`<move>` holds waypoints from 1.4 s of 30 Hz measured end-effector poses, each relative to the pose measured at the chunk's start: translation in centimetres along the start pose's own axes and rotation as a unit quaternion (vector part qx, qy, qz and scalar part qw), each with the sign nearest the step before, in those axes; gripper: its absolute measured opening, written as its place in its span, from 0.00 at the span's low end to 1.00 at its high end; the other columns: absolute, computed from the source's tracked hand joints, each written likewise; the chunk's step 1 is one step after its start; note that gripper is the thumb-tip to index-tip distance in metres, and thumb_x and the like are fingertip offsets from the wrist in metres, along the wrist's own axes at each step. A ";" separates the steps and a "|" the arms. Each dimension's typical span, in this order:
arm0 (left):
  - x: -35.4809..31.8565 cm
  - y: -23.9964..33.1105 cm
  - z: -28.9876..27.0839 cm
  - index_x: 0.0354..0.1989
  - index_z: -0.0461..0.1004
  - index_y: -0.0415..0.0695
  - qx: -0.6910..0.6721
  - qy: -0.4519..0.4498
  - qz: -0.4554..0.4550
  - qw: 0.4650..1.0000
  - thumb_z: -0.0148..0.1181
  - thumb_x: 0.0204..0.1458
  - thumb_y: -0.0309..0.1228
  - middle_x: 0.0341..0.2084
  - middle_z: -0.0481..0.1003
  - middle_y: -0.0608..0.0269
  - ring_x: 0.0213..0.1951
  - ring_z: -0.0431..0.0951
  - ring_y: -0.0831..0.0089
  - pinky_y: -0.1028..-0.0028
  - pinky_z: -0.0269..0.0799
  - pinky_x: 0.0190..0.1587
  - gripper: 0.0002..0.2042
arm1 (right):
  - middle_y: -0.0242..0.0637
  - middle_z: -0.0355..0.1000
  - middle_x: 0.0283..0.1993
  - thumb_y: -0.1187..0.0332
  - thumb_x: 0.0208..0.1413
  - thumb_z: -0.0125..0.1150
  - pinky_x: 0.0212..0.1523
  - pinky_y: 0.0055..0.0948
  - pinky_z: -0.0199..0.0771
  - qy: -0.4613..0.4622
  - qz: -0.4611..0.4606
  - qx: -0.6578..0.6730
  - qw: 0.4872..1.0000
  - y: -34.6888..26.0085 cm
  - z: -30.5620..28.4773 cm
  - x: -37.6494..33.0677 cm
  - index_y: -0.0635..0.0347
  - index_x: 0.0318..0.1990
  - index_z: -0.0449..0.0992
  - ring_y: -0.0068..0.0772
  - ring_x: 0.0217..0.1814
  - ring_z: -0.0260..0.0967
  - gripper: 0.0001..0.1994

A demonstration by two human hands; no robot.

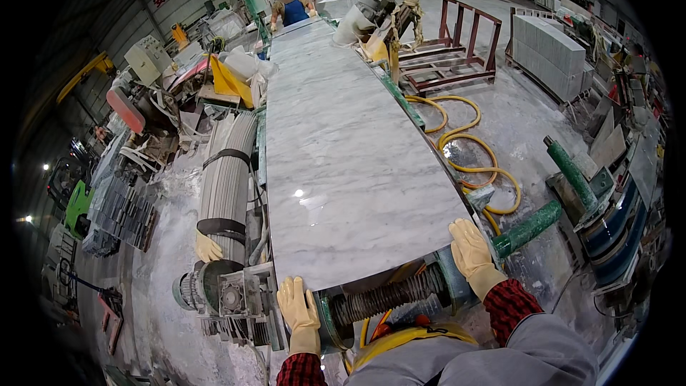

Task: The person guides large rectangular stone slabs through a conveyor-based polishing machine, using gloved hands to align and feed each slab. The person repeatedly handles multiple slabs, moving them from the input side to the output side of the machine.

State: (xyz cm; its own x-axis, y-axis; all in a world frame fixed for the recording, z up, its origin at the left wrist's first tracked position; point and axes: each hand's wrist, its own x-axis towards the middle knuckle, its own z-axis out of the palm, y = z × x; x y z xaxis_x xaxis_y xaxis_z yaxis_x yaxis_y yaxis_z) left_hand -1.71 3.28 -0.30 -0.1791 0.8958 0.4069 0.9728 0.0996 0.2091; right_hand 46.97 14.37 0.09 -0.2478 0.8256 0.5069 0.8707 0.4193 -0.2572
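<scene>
A long, polished white-grey marble slab (350,150) stretches away from me on a green-framed machine bed. My left hand (299,312), in a cream rubber glove, lies with fingers stretched forward beside the slab's near left corner. At the near right corner my right hand (471,256), gloved alike, rests with fingers extended by the slab's edge. Neither hand has anything visible enclosed in it. Below the slab's near edge, between my hands, runs a dark ribbed roller (389,297). Whether my palms press on the slab or on the frame, I cannot tell.
Across the slab's far end stands a person (291,11) in a blue apron. A loose glove (208,247) lies left by a motor (191,290). Yellow hose (493,161) coils on the right floor near a green bar (529,229). Beyond stands a red-brown metal rack (457,46).
</scene>
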 end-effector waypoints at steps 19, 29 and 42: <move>-0.9 -0.2 -0.2 0.66 0.72 0.41 0.004 -0.007 0.002 1.000 0.63 0.64 0.31 0.68 0.70 0.39 0.70 0.66 0.38 0.44 0.57 0.74 0.23 | 0.53 0.73 0.67 0.70 0.64 0.63 0.75 0.52 0.67 0.007 0.001 -0.002 1.000 -0.9 -1.1 -0.2 0.62 0.64 0.75 0.63 0.71 0.69 0.22; -1.1 0.1 -0.4 0.65 0.72 0.40 0.000 0.003 0.008 1.000 0.62 0.64 0.31 0.67 0.70 0.38 0.69 0.66 0.37 0.44 0.58 0.73 0.22 | 0.54 0.75 0.65 0.70 0.63 0.64 0.73 0.53 0.69 0.018 -0.008 -0.008 1.000 -1.0 -1.2 -0.5 0.61 0.64 0.76 0.63 0.69 0.70 0.22; -1.7 0.3 -0.6 0.68 0.73 0.44 0.023 -0.030 -0.027 0.999 0.63 0.64 0.31 0.71 0.70 0.41 0.72 0.66 0.40 0.42 0.53 0.76 0.23 | 0.55 0.74 0.67 0.70 0.63 0.64 0.74 0.54 0.68 0.009 0.004 0.005 1.000 -0.9 -1.3 -1.1 0.60 0.65 0.76 0.65 0.70 0.70 0.22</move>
State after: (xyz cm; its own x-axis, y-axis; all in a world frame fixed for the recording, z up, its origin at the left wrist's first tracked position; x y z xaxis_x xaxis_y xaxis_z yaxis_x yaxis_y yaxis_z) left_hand -1.15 1.51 -0.41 -0.2244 0.9130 0.3408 0.9678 0.1678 0.1876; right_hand 47.01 12.56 0.79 -0.2330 0.8223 0.5191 0.8682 0.4164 -0.2699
